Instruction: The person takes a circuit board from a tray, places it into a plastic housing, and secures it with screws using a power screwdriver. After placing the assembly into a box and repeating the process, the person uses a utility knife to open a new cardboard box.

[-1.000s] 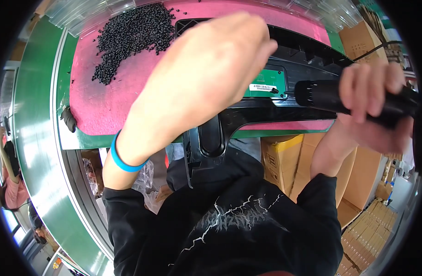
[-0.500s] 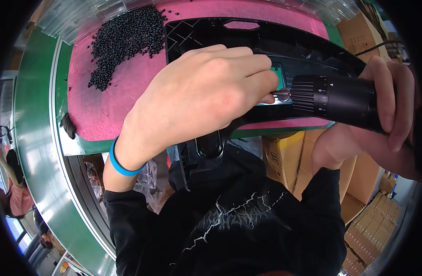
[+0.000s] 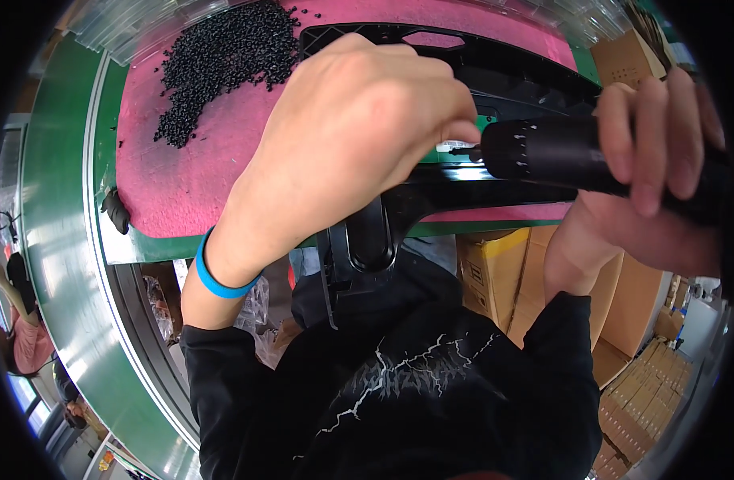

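A black electric screwdriver [image 3: 543, 150] lies nearly level in my right hand [image 3: 663, 140], its fingers wrapped round the body and its bit pointing left. Close to that bit is my left hand [image 3: 363, 120], its back turned up and its fingers curled together. Its fingertips are mostly hidden, so what they pinch cannot be made out. Beneath both hands is a large black plastic housing [image 3: 535, 76] with a long curved rim and ribs. Part of a green circuit board [image 3: 439, 157] shows inside it, under the bit.
A pile of small black parts, which look like screws [image 3: 223, 68], lies at the far left on the pink mat [image 3: 167, 192]. Clear plastic boxes [image 3: 143, 24] line the back edge. Cardboard boxes [image 3: 495, 272] stand below the bench at right, and a green surface [image 3: 55, 168] runs along the left.
The screwdriver has shifted left and slightly away, turning about its length in my right hand. My left hand has risen a little, and its fingertips have come off the bit.
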Tool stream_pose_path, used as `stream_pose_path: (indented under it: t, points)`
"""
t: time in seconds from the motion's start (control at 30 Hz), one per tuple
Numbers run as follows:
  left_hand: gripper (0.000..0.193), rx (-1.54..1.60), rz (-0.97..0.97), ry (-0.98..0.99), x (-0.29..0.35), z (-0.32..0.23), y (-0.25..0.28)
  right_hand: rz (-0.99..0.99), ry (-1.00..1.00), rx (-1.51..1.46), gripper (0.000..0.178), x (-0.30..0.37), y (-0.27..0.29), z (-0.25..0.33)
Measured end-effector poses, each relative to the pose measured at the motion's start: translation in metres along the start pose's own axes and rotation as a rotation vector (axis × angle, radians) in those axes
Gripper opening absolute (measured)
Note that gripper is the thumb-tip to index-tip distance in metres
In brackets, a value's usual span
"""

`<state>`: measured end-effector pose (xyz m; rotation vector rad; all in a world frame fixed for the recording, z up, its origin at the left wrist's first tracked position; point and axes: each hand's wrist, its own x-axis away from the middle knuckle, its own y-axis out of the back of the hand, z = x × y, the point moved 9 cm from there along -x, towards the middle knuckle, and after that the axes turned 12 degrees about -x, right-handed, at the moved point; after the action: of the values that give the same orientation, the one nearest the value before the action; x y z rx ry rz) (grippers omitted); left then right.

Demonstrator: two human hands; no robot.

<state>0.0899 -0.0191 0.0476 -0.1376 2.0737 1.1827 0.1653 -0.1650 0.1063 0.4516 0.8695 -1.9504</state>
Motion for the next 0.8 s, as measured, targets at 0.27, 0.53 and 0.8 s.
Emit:
stream_pose_path:
  t: [0.27,0.53,0.8]
  points:
    - [0.013,-0.096,0.019,0.335,0.001,0.024,0.003,0.068,-0.098,-0.015,0.05,-0.012,-0.028,-0.046]
    - [0.018,-0.079,-0.12,0.373,0.006,0.029,0.008,0.141,-0.212,-0.02,0.051,-0.014,-0.042,-0.074]
    - [0.013,-0.227,-0.112,0.258,0.009,0.021,0.007,0.199,-0.311,0.002,0.052,-0.014,-0.04,-0.088]
